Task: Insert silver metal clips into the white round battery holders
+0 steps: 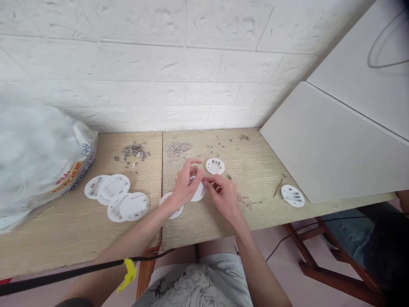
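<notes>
A round white plastic disc (198, 194) is at the middle of the table, partly hidden by both hands. My left hand (188, 181) is closed at the disc's upper left, thumb and fingers pressed together at its edge. My right hand (222, 194) pinches at the disc's right side; whatever lies between its fingertips is too small to make out. Just beyond sits another white disc with slots (215, 166). Under my left wrist a further white disc (175, 209) is partly covered. Small metal pieces (179, 150) lie in a loose pile behind my left hand.
On the left are several overlapping white discs (116, 187) and a darker pile of metal parts (136, 151), beside a full plastic bag (38, 157). To the right are a slotted disc (293, 196), a small stick (279, 188) and a large white panel (338, 145). A black cable (96, 267) crosses in front.
</notes>
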Available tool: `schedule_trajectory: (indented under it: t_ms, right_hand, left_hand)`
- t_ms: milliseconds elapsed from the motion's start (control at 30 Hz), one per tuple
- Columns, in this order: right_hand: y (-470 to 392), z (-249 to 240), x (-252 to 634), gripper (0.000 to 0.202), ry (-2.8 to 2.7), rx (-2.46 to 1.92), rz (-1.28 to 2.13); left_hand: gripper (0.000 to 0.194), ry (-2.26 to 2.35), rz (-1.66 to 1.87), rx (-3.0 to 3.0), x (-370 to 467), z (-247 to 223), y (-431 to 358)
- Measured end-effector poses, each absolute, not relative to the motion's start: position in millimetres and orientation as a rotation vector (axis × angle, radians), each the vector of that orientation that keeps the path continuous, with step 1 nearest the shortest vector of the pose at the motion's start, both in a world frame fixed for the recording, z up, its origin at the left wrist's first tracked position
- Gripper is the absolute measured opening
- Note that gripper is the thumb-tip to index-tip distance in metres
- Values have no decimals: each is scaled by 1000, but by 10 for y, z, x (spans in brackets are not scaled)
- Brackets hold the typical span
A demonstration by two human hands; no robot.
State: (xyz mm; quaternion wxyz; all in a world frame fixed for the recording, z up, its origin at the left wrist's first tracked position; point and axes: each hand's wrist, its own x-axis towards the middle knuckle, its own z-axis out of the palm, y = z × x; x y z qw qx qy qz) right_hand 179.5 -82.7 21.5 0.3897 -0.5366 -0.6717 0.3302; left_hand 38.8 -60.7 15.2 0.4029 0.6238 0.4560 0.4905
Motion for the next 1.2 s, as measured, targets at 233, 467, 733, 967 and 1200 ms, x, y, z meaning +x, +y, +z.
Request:
schedule_trajectory:
  t_ms: [233, 467, 733, 967, 1200]
  right_hand:
    - [-827, 228, 1893, 24, -1471, -1313, 1097]
    - [-837, 247, 1877, 21, -1536, -1382, 995]
    - [-838, 234, 1790, 11, -1667, -1383, 849]
    - [-888, 166, 1692, 14, -1729, -1272, 665]
    - [-905, -14, 1631, 14, -1723, -1139, 508]
  left_hand:
    - [31, 1130, 1188, 1306, 416, 114, -561]
    - [30, 1159, 1175, 1343, 421, 124, -571]
    - [24, 1211, 1182, 1463, 407, 218, -623]
    - [20, 1182, 1178, 1257, 374, 181, -555]
    - [22, 1140, 1149, 1139, 355, 169, -530]
